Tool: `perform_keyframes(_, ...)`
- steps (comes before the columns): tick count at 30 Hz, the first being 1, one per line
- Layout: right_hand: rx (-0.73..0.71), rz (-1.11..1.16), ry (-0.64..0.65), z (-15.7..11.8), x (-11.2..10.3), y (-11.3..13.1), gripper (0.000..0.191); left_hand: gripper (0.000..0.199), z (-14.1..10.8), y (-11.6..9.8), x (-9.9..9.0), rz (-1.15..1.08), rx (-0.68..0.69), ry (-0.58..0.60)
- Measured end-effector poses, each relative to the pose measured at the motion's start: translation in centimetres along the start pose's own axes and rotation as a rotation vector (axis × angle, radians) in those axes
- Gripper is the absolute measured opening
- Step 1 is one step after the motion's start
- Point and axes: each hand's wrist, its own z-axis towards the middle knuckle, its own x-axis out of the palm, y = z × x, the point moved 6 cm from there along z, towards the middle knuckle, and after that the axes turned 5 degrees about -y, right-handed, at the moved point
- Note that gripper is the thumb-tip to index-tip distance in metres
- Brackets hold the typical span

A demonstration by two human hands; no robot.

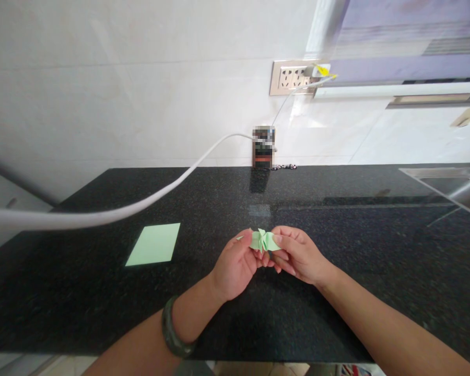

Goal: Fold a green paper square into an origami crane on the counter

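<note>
A small folded piece of light green paper (263, 241) is held up above the dark countertop, with pleats and points standing out at its middle. My left hand (237, 266) pinches its left end between thumb and fingers. Its right end is gripped the same way by my right hand (300, 253). The fingertips of both hands come close together beneath the paper and hide its underside. Farther left, a flat square sheet of light green paper (153, 244) lies on the counter.
A black speckled countertop (102, 308) runs along a white tiled wall. A phone-like object (263, 148), blurred, leans there with a cable. One white cable (141, 204) sweeps across the left foreground. Wall sockets (293, 78) sit above; a metal sink (462, 185) is at right.
</note>
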Motion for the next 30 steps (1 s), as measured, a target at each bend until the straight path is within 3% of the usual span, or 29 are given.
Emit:
perform_keyframes(9,0.031,0.292,0.12,-0.1,1.0,-0.4,0.013,0.02,-0.1,0.3,-0.4,-0.172,-0.08,0.0)
perform_keyframes(16,0.015,0.36,0.193,-0.2,1.4,-0.6,0.01,0.021,-0.1,0.4,-0.3,-0.154,-0.066,0.014)
perform_keyframes(30,0.05,0.356,0.174,-0.2,1.3,-1.1,0.016,0.026,-0.2,0.5,0.0,-0.108,-0.103,0.055)
